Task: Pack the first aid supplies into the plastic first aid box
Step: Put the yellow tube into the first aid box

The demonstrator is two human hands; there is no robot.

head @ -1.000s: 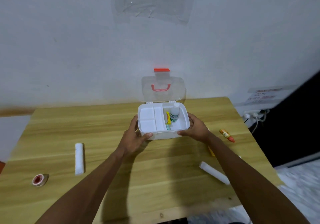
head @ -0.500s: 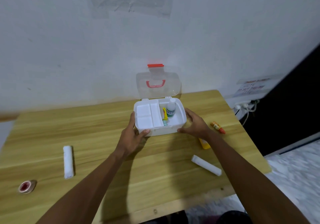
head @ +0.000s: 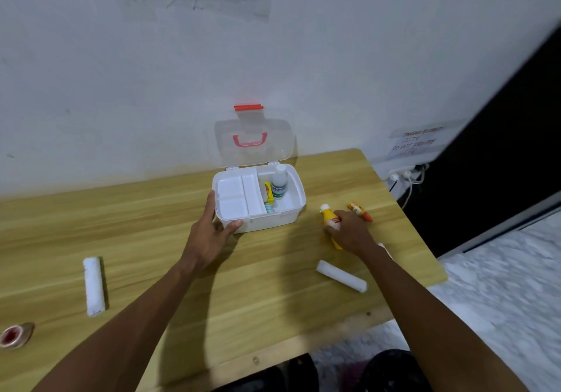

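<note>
Box [head: 267, 221], white plastic, clear lid [head: 273, 152] raised with red handle [head: 249, 142], sits on tabletop [head: 136, 224] near wall [head: 121, 88]; white bottle [head: 279, 183] inside right compartment. Left hand [head: 212, 235] fingers grip its front-left corner. Right hand [head: 352, 232] fingers curl round yellow tube [head: 329, 217] right of box.

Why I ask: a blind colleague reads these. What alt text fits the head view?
On a wooden table, a person's left hand grips the corner of an open white first aid box while the right hand grasps a yellow tube beside it; gauze rolls lie nearby.
</note>
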